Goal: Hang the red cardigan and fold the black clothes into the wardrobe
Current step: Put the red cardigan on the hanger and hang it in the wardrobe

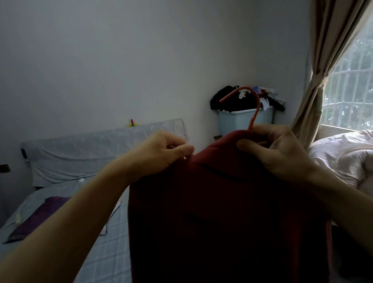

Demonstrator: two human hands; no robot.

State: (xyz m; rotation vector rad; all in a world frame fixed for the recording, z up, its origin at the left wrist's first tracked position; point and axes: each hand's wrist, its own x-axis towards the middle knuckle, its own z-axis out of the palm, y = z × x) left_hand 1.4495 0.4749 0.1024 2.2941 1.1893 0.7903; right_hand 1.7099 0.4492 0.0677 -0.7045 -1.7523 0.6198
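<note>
- One wide bed in a pale blue checked sheet spreads below and to the left of the left hand, passing under that forearm.
- Dark red knitted cardigan hangs straight down from both hands, its top edge stretched between them and its body filling the space beneath the wrists.
- Beige fabric curtain, tied back, hangs above and to the right of the right hand.
- Crumpled pale pink duvet lies just right of the right hand, behind its wrist.
- Left hand: fingers curled, thumb and forefinger pinching the cardigan's top edge.
- Right hand: fingers curled round the cardigan's neck and the hanger's stem, thumb pressed on the cloth.
- Flat purple cloth lies on the bed, left of the left forearm.
- Pale blue plastic bin stands beyond and between the hands, with a heap of black clothes piled on it.
- Thin orange-red plastic hanger: its hook rises from the right hand's fingers.
</note>
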